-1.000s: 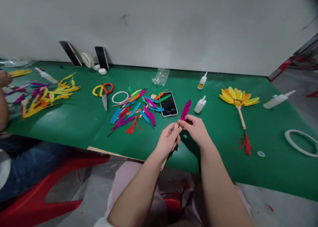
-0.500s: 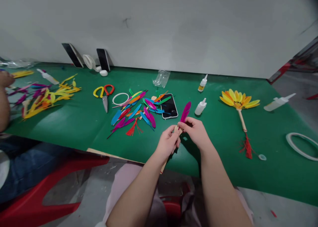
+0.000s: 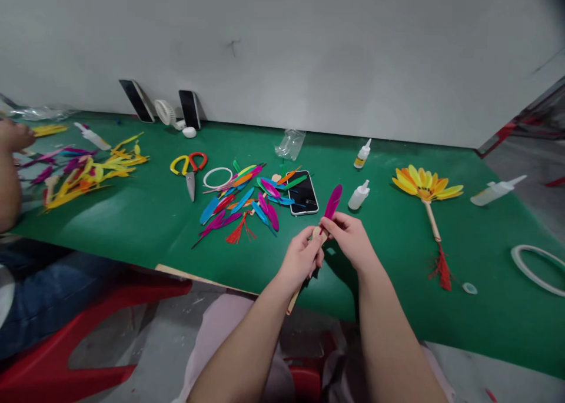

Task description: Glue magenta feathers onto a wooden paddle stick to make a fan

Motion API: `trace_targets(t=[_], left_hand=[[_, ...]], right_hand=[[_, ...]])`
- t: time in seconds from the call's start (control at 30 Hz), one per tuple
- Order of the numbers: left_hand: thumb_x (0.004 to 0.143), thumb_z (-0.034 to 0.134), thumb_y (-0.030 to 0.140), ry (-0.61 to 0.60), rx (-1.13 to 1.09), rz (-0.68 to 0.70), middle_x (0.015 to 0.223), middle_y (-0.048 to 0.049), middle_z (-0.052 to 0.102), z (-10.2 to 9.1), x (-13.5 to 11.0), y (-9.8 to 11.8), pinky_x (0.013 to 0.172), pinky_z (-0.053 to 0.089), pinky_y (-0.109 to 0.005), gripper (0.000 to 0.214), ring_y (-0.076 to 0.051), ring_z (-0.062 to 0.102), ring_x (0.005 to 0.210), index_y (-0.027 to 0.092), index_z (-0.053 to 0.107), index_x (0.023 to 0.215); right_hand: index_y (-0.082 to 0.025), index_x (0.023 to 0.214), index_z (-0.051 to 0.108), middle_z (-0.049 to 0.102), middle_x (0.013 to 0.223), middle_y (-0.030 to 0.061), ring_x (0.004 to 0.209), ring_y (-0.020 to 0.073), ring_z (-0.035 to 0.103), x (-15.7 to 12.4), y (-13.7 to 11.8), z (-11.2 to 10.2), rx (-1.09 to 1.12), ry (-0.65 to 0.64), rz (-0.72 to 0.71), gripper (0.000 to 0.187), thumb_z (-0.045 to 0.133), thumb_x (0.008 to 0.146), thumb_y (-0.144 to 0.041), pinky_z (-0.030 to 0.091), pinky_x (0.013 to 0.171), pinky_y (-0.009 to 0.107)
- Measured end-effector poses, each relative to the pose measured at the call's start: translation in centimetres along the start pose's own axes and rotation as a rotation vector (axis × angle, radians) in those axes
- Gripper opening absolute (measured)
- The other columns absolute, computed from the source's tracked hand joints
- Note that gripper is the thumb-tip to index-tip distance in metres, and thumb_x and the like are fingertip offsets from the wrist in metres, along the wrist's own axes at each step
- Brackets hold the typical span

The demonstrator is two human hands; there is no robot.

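My left hand point(image 3: 301, 259) is closed around a thin wooden stick point(image 3: 292, 302) whose lower end pokes out below the fist. My right hand point(image 3: 348, 237) pinches the base of a magenta feather point(image 3: 332, 202) and holds it against the stick's top end. Both hands hover over the near edge of the green table point(image 3: 132, 226). Just beyond them lie a pile of coloured feathers point(image 3: 247, 197), a black phone point(image 3: 301, 192) and a small glue bottle point(image 3: 358, 195).
A finished yellow feather fan point(image 3: 424, 185) with a red tassel lies to the right. Scissors point(image 3: 189, 166), a white ring point(image 3: 217, 177) and a second glue bottle point(image 3: 362, 154) lie further back. A co-worker's arm point(image 3: 9, 173) and yellow feathers point(image 3: 83, 170) are at the left.
My hands stay together on the feather and stick, shifting only slightly. The camera has tilted a little, so everything sits lower in view.
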State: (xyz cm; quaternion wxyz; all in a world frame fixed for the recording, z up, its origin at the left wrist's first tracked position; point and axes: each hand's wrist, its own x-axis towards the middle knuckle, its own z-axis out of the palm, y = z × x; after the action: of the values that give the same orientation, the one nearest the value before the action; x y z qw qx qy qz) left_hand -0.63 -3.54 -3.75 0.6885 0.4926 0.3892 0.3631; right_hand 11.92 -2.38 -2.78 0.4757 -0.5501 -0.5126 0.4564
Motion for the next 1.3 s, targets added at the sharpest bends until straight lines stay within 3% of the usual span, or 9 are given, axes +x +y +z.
trace_targets(t=[1.3], left_hand=[[0.082, 0.043, 0.039, 0.045, 0.03, 0.002, 0.039, 0.0106, 0.039, -0.02, -0.17, 0.26, 0.025, 0.016, -0.013, 0.023, -0.002, 0.025, 0.023, 0.017, 0.047, 0.086]], right_hand=[[-0.018, 0.062, 0.053, 0.053, 0.059, -0.0023, 0.058, 0.0109, 0.047, -0.09, -0.19, 0.0, -0.077, -0.016, -0.051, 0.025, 0.055, 0.072, -0.042, 0.038, 0.056, 0.024]])
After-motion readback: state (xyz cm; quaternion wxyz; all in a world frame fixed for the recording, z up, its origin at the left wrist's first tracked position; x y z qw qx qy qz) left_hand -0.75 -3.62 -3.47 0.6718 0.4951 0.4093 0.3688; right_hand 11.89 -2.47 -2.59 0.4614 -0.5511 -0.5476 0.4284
